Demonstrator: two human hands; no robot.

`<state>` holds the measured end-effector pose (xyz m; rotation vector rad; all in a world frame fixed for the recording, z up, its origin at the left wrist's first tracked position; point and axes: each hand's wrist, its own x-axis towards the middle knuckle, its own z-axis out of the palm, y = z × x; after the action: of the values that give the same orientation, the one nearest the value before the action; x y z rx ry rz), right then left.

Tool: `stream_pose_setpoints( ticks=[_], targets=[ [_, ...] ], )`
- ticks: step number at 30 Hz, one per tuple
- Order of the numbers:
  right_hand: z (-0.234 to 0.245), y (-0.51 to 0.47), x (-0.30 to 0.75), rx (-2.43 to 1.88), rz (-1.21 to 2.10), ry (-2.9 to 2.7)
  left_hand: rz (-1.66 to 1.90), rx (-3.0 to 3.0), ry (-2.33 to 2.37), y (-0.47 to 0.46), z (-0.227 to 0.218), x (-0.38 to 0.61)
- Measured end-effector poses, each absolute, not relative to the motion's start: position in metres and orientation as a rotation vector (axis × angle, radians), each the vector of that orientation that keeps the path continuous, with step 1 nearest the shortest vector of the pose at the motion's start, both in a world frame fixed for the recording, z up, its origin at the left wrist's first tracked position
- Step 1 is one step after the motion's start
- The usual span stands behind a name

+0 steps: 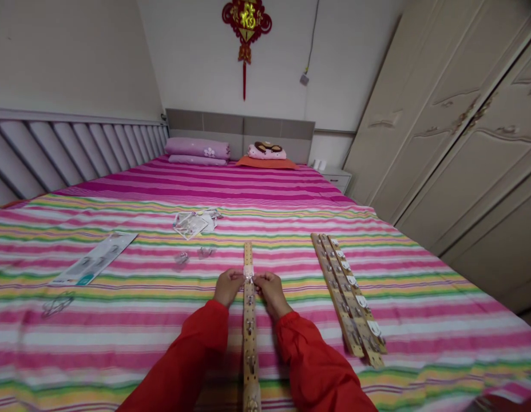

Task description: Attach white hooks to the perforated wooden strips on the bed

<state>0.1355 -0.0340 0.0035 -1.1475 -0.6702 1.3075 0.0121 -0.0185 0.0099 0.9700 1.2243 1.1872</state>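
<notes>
A long perforated wooden strip (pixel 249 337) lies lengthwise on the bed in front of me, with small metal hooks fixed along it. My left hand (pixel 226 288) and my right hand (pixel 272 294) meet at its far part, both pinching a small adhesive hook (pixel 249 277) with a white patch on the strip. My fingers partly hide that hook. Red sleeves cover both forearms. Two loose clear hooks (pixel 190 254) lie on the sheet to the left of the far end of the strip.
Bundled wooden strips with white-tagged hooks (pixel 347 297) lie to the right. Left of my hands are a plastic-and-card hook package (pixel 94 259), torn wrappers (pixel 195 223) and a loose clear item (pixel 58 304). The striped bed spreads widely, with a wardrobe right, a slatted panel left.
</notes>
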Motion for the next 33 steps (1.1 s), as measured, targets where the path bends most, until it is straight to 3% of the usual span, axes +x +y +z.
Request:
stream_pose_setpoints(
  ticks=[25,33],
  targets=[
    [-0.017,-0.028,0.132,-1.145,1.224,-0.678,1.174,1.062,1.404,-0.015,-0.011,0.009],
    [-0.018,-0.031,0.135,-1.130,1.121,-1.026,1.215,1.376,1.365,-0.023,-0.009,0.006]
  ],
)
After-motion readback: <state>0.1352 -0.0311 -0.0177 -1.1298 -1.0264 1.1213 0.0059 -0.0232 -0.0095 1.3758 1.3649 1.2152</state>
